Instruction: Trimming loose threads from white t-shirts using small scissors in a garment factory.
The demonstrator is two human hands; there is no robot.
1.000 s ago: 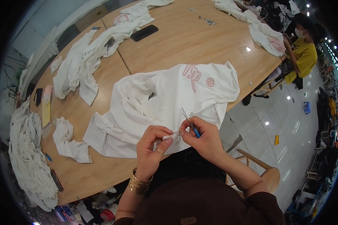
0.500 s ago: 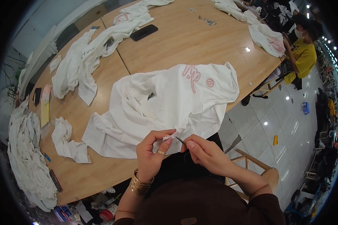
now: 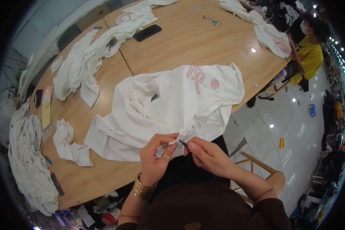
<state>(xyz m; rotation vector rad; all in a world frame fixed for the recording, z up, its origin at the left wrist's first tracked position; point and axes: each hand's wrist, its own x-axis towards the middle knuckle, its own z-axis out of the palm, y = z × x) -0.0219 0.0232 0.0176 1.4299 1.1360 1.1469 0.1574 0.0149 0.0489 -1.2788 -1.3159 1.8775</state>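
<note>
A single view, from a fisheye camera worn on the person's head, looks steeply down and forward over the near edge of the wooden tabletop (image 3: 203, 42). It sits close above the left hand (image 3: 156, 158) and right hand (image 3: 207, 156), whose forearms enter from the lower edge, with the white T-shirt (image 3: 180, 103) just beyond. The far tabletop and tiled floor (image 3: 283, 122) on the right curve toward the dark rim (straight edges bend there). A seated co-worker (image 3: 309, 50) appears small at upper right.

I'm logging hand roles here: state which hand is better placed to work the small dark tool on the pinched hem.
Right. The right hand grips the small dark tool, its tip at the white shirt hem; the left hand is busy pinching that fabric.
</note>
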